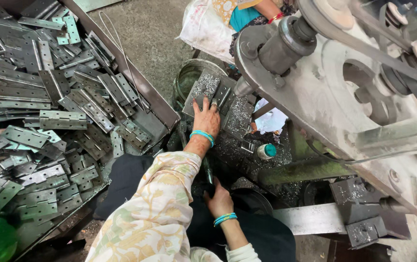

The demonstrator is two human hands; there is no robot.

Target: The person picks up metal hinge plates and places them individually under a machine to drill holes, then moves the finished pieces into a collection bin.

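Hinges (48, 121) fill the big tray (160, 104) from 9 to 11 o'clock, piled loose w/ leaves open and shut. Left hand (206, 118) lies flat on a hinge (207, 90) set on the machine's surface (240, 116), just under the spindle (243, 87) at 12 o'clock; fingers spread, pressing down, not pinching. Right hand (218, 199) is low at 6 o'clock near the lap, fingers curled toward a dark part; can't tell what, if anything, they hold.

Judgement on doing this well: keep the left palm flat so the hinge sits square and doesn't rock on the swarf (237, 150) scattered round it. Fingertips look close to the spindle, so best kept back from the tool line & off the sharp chips. The sleeve (155, 204) hangs loose near the belt wheel (363, 77) at 2 o'clock, a snag risk. A second person sits at 12 o'clock, apart from the work. Bucket (189, 77) stands just left of the hinge.
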